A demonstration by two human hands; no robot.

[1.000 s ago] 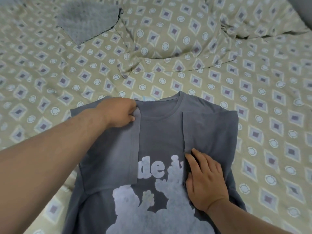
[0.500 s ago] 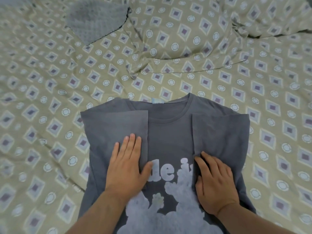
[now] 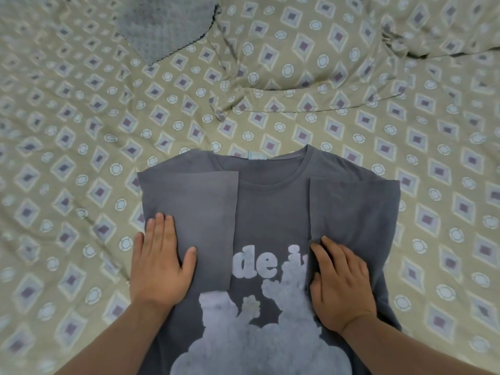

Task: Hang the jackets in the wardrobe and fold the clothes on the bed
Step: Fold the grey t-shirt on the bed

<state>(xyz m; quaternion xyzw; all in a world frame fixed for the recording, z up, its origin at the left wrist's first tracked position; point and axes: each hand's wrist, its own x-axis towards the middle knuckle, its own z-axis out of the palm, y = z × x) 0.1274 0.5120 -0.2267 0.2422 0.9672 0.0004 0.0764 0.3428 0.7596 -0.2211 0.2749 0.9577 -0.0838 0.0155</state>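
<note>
A grey T-shirt with a pale cartoon print and white letters lies face up on the bed, collar pointing away from me. Both sleeves are folded inward over the chest. My left hand lies flat, fingers straight, on the lower left edge of the folded left sleeve. My right hand rests flat on the lower part of the folded right sleeve, fingers spread beside the letters. Neither hand holds anything.
The bed is covered by a crumpled olive sheet with a diamond and circle pattern. A grey textured cloth lies at the far left. A patterned pillow lies behind the shirt.
My left hand came down from the left shoulder near the collar to the sleeve's lower part, then slid outward to the shirt's left edge. My right hand stayed in place.
</note>
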